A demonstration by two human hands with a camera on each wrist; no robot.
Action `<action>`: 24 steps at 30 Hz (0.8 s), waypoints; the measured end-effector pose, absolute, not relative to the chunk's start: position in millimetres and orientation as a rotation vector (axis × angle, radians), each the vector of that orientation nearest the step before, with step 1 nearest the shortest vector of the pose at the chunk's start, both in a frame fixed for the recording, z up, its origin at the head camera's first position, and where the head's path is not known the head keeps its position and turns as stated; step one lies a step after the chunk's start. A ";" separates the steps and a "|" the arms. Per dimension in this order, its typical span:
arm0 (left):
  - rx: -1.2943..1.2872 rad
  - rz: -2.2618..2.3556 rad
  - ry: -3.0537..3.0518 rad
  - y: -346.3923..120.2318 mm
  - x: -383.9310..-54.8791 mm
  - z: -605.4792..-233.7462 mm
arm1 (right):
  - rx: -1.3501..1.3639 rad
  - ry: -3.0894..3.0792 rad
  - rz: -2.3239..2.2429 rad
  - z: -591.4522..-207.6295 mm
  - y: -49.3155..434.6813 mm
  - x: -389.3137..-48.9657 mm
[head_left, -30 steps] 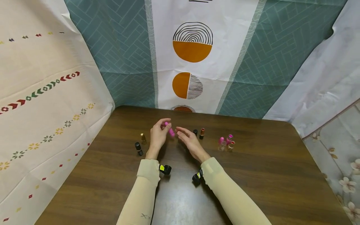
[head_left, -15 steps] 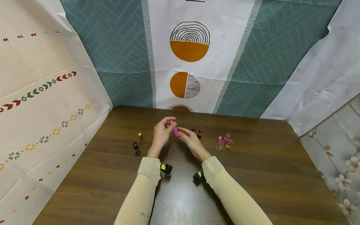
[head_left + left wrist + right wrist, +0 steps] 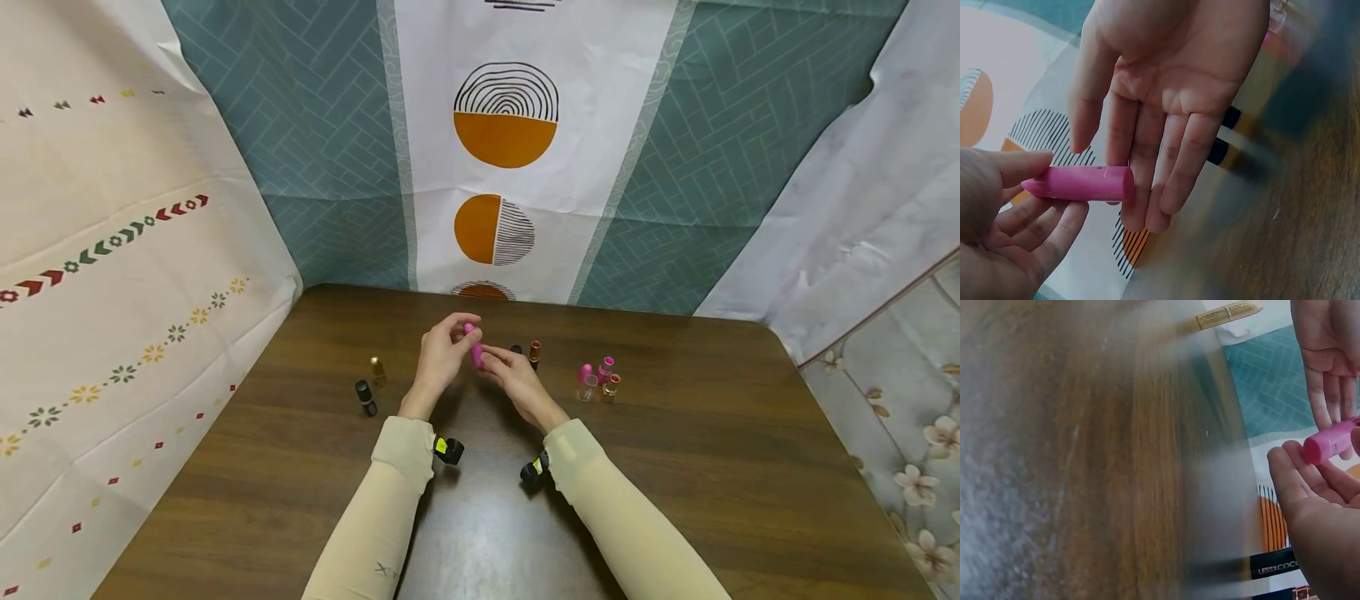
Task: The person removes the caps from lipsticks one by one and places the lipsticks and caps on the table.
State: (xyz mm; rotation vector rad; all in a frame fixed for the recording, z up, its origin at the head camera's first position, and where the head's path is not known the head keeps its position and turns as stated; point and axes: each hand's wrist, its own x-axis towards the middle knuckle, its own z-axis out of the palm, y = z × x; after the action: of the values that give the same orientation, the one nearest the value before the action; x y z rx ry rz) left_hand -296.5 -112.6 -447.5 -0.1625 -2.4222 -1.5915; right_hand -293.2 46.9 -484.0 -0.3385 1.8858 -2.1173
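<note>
My left hand (image 3: 441,357) pinches a pink lipstick (image 3: 1085,183) near its tapered end, thumb on one side and fingers on the other. The flat end of the tube points toward my right hand (image 3: 520,385). In the left wrist view the right hand's fingers (image 3: 1175,156) are fairly straight, palm showing, and the tube's flat end lies against them. Its thumb stands just off the tube in that view. The right wrist view shows the flat end over the right fingers, with a thumb partly cut off by the frame edge.
Left on the brown table (image 3: 675,483) stand a black tube (image 3: 365,397) and a gold lipstick (image 3: 377,371). Behind my right hand is a black-and-copper lipstick (image 3: 534,354). Further right are a pink tube (image 3: 605,368), a clear cap (image 3: 588,388) and a gold lipstick with red (image 3: 611,387).
My left hand has carried the pink lipstick rightward to my right hand. The right fingers, apart from the tube at first, now meet its flat end.
</note>
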 end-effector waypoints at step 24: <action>-0.394 -1.632 -2.510 -92.4 -292.8 -442.0 | -0.411 1.905 -2.116 -479.8 79.3 -282.6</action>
State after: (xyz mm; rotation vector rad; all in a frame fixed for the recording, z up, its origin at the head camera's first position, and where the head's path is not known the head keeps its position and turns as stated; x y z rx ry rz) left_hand -292.8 -92.4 -442.0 -0.3937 -2.5100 -1.6316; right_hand -282.6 79.3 -479.8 -0.4114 1.9052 -2.1156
